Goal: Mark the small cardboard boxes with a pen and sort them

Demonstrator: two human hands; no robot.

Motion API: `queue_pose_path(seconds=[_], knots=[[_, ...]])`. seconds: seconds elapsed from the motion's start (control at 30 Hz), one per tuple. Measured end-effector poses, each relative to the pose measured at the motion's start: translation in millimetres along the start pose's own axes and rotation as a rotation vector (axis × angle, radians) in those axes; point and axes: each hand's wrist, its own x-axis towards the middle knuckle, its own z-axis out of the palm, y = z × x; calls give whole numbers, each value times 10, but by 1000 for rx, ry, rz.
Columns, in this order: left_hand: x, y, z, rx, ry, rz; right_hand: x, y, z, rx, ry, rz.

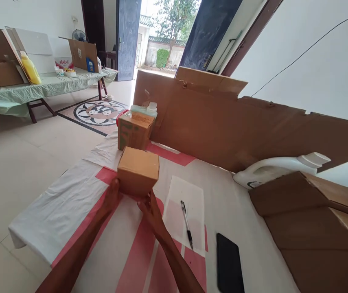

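A small brown cardboard box [138, 173] is held between my two hands, over the white and red cloth on the table. My left hand [112, 195] grips its lower left side. At its lower right corner, my right hand [152, 209] has its fingers closed on the box's underside; some fingertips are hidden. Just behind stands a second cardboard box [133, 132] with green print. To the right of my hands lies a white sheet of paper [175, 191] with a pen [187, 224] on it. A black phone [230, 262] rests nearer to me.
A tall cardboard panel [210, 122] runs along the table's far side. On the right are a white jug [271, 171] lying tilted and a large cardboard box [308, 215]. A pale green bottle [145, 109] stands behind the printed box. Another table [70, 83] is at the far left.
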Motion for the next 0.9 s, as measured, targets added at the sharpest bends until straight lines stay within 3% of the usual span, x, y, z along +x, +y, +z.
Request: queue_pose_path(seconds=[0.1,0.2,0.33,0.47,0.7,0.9], knots=[[-762,-60,17,43,-70,-56,-810,10,-249,-27,84,130],[-1468,-34,-8,114,-120,-115,-1551,-160,-452,-110,172,234],[-2023,129,-78,251,-254,-67,-2170,-411,-590,-206,290,228],[-2110,241,-78,391,-330,36,-2350,-426,-582,-255,384,152],[-2043,309,-9,486,-366,81,-2254,-440,-584,-223,388,-2],[-2059,397,-23,551,-427,150,-2235,-498,-655,-236,360,66]])
